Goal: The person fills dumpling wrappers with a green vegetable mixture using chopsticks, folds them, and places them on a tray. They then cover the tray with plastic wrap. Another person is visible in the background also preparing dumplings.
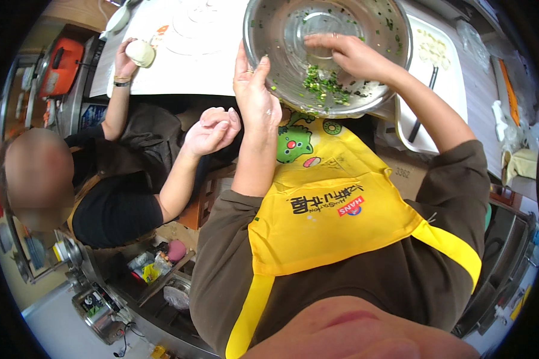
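A large stainless steel bowl (278,27) is tilted toward me above the table edge. My left hand (257,96) grips its left rim, thumb on the near side. Chopped green herbs or scallions (325,87) are gathered low in the bowl, with loose green bits stuck to the wall. Inside the bowl, my right hand (355,54) reaches in from the right, fingers pointing left over the round bottom. Whether those fingers pinch anything cannot be made out.
A white tray (458,101) at right holds pale pieces and a black-handled utensil (424,105). At left sits a co-worker, one hand (123,63) on a dough ball (140,53), the other (213,131) raised near my left forearm. A white work surface (197,72) lies beyond.
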Demonstrator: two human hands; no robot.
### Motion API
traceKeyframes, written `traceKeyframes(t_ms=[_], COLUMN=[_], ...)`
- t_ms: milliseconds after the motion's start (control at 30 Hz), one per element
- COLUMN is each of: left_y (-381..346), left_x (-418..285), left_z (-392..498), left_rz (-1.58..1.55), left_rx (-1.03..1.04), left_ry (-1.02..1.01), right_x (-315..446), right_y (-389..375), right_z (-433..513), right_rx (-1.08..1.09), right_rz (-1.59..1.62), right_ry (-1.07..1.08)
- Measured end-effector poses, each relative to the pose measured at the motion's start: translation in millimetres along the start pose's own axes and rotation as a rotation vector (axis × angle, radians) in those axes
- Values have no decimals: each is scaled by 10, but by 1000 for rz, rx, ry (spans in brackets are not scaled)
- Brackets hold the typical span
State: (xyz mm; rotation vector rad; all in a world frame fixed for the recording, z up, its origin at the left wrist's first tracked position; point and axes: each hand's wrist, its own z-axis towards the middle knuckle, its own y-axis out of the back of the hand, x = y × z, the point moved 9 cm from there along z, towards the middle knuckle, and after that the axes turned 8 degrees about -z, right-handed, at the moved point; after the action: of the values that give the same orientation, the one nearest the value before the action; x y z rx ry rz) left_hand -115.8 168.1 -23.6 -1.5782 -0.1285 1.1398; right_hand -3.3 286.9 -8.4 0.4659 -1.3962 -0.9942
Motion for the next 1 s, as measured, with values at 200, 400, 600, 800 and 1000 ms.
traceKeyframes(t_ms=[200,400,600,800,1000], left_y=[-26,-103,-212,-208,-132], left_x=[-8,34,123,173,226], left_z=[-47,-269,-396,-354,-312], left_rz=[15,21,14,-45,-76], left_rx=[-7,-20,-9,5,-34], left_ry=[-19,-135,-167,-104,-43], right_x=[-48,-194,-221,-357,-469], right_y=[-256,-11,-315,-274,-48], right_z=[-289,-855,-902,-844,-456], right_rx=[330,-253,-406,-246,-291], right_rz=[68,703,1093,944,231], right_ry=[-159,-911,-941,-967,-457])
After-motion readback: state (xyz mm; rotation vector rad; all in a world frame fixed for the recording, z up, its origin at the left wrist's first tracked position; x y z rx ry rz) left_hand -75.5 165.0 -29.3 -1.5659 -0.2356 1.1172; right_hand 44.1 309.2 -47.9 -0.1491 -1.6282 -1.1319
